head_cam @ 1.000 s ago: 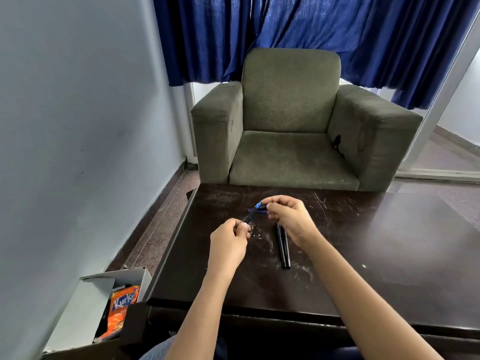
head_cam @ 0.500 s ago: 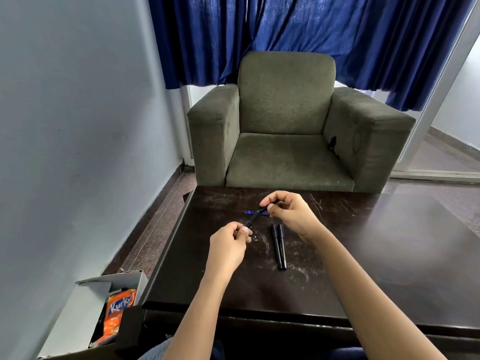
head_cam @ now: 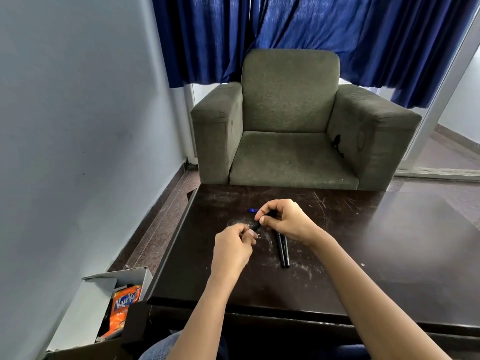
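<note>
Holding pen in both grips, just above table, left of table's middle. Left grip pinching pen's lower end, fingers curling. Right grip wrapping upper end, fingertips closing on barrel. Pen tilting, neither end touching table. Two spare pens lying side by side on table's middle. Blue refill lying on table, toward far edge. Armchair standing past table's far edge.

- table: dark wood, glossy, scratched and scuffed
- armchair: matt olive cloth, worn
- curtain: blue cloth
- snack packet: glossy orange
- pens: black, looked plastic
</note>
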### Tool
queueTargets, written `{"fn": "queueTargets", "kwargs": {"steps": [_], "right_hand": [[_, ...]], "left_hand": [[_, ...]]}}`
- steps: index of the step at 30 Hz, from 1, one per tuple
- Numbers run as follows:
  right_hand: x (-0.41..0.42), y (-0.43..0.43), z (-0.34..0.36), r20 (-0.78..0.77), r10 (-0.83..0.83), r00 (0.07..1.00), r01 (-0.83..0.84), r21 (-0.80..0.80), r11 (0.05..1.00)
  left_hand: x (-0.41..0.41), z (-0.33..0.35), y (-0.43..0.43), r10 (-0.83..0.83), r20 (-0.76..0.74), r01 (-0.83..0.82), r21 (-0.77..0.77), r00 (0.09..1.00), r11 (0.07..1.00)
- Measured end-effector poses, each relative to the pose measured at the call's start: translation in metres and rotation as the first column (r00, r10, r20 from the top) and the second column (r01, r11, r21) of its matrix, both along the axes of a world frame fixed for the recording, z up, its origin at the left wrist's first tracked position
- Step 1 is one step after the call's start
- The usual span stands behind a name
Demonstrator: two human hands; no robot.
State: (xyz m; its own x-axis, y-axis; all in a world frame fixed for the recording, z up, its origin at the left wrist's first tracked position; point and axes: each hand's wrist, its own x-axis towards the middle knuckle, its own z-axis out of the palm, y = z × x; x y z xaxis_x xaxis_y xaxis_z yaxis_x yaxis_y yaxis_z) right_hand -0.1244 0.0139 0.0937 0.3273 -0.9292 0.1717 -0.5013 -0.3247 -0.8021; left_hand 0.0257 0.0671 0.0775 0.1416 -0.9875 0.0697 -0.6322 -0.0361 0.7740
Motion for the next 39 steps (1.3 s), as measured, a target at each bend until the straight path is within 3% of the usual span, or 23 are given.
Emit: {"fn": "queueTargets", "kwargs": {"steps": [6,9,12,16,22,30,39], "right_hand": [[-0.007,0.001,0.002,0.104,0.062,0.993,-0.069,0.06,0.996],[-0.025,-0.005,0.002,0.14,-0.041,0.989,0.018,0.164,0.986],[-0.045,-0.011,-0.007,0.012,-0.264,0.964,0.259,0.153,0.953],[-0.06,-0.014,-0.026,-0.249,-0.464,0.85,0.513,0.195,0.836],[-0.057,-0.01,-0.05,-0.444,-0.355,0.823,0.492,0.243,0.836],[-0.034,-0.009,-0.063,-0.503,-0.26,0.824,0.43,0.256,0.866],[-0.022,-0.007,-0.066,-0.592,-0.18,0.786,0.363,0.205,0.909]], "left_hand": [[-0.011,-0.001,0.004,-0.025,-0.216,0.047,0.098,0.976,0.994],[-0.014,-0.006,0.007,-0.01,-0.212,0.033,0.102,0.977,0.994],[-0.013,-0.012,0.003,0.038,-0.067,-0.032,0.087,0.997,0.996],[-0.021,-0.011,-0.012,0.06,-0.057,-0.047,0.203,0.997,0.978],[-0.043,-0.035,-0.056,0.058,0.064,-0.075,0.319,0.996,0.945],[-0.059,-0.052,-0.077,0.007,0.292,-0.113,0.349,0.956,0.93],[-0.064,-0.074,-0.086,-0.037,0.322,-0.057,0.279,0.946,0.958]]}}
